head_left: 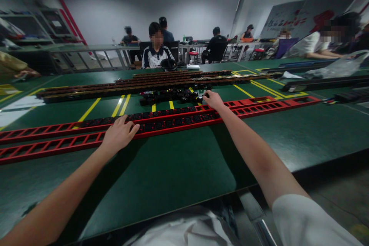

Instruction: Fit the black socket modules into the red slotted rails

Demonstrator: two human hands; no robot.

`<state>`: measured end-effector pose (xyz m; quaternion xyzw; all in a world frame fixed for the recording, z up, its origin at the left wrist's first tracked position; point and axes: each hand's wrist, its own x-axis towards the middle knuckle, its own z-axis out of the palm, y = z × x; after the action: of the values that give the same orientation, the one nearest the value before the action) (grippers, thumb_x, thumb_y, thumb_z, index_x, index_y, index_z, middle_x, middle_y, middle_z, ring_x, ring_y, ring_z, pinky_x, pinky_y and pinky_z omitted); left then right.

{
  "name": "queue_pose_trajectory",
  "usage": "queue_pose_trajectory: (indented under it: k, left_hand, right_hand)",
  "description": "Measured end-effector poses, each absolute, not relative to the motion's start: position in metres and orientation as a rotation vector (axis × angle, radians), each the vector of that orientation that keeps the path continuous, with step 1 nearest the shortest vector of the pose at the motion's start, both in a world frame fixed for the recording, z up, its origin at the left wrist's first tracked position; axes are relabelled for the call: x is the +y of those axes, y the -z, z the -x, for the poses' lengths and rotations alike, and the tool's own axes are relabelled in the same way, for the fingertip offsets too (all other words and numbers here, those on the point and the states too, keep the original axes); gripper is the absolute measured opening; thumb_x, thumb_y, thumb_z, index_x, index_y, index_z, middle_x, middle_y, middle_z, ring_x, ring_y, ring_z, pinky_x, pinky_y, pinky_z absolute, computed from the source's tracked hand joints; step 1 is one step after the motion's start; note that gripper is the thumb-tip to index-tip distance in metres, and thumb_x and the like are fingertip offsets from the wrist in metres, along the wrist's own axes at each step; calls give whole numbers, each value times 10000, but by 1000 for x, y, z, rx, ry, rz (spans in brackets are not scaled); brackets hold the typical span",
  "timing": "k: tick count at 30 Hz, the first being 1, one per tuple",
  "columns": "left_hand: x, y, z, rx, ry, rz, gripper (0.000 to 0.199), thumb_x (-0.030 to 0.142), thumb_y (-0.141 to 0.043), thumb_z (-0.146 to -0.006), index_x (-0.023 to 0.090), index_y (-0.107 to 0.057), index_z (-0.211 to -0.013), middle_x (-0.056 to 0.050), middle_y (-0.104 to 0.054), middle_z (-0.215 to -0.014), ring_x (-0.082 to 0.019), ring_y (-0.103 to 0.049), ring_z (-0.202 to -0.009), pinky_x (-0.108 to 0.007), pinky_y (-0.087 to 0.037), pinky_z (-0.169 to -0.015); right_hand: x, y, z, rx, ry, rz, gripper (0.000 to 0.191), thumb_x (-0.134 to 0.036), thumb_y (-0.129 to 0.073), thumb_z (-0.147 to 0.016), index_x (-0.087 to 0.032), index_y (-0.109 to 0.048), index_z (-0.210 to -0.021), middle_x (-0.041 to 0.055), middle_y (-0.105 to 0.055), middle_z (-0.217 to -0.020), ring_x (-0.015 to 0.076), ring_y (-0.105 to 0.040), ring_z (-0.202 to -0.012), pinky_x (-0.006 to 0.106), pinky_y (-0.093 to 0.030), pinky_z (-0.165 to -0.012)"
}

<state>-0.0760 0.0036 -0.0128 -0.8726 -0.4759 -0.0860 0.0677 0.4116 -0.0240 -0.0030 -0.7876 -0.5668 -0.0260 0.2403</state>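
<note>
Green table: the broad green table (178,169) fills the foreground, shiny, marked with yellow lines (90,109); 12 o'clock is straight ahead of the person at work.
Red racks: the near red rack (178,128) and far red rack (161,117) lie side by side, from 10 o'clock to between 1 and 2, their middles filled with black squares (168,123).
Left hand: at 11, the left hand (120,132) rests across the racks, grip loose and wide, thumb apart from the fingers.
Right hand: just past 12, the right hand (213,100) has its fingertips drawn narrow at the edge of a black pile (175,96); I can't tell whether they pinch a piece.
Brown bars: beyond the pile at 12, long brown bars (161,80).
Plastic bag: a clear bag (340,63), between 1 and 2.
Across the table: a person in a striped top (157,55), just before 12.
Back wall: a pale wall (138,0), with a banner (311,13) toward 1.
</note>
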Motion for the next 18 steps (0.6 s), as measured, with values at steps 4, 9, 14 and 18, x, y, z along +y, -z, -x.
queue_pose_trajectory:
  k: [4,9,14,18]
  left_hand:
    - [2,12,75,-1447,284,2611,609,529,-272,-1033,148,-739,-1121,-242,-499,-1530,-417,-439,-1450,-616,-490,-1072]
    - [1,10,74,-1444,255,2599,623,536,-257,-1034,158,-744,-1123,-235,-508,-1525,-409,-444,-1448,-604,-499,-1067]
    - [0,8,73,-1469,189,2602,681,548,-208,-1036,132,-729,-1175,-266,-460,-1552,-415,-415,-1473,-605,-490,-1080]
    - [-1,8,73,-1459,202,2615,679,548,-216,-1033,125,-730,-1164,-265,-464,-1550,-411,-407,-1480,-598,-482,-1096]
  right_hand:
    - [-23,5,-413,-1555,104,2127,345,-397,-623,-958,-160,-662,-1205,147,-730,-1138,285,-678,-1044,382,-519,-928]
    - [-21,8,-417,-1596,144,2121,380,-401,-658,-940,-151,-658,-1226,153,-711,-1181,286,-665,-1085,389,-515,-966]
    - [-20,9,-419,-1610,115,2103,374,-416,-611,-978,-159,-661,-1245,165,-717,-1168,304,-677,-1087,405,-522,-951]
    - [-20,8,-418,-1603,79,2086,360,-403,-579,-1001,-167,-647,-1264,161,-729,-1144,306,-691,-1077,406,-528,-931]
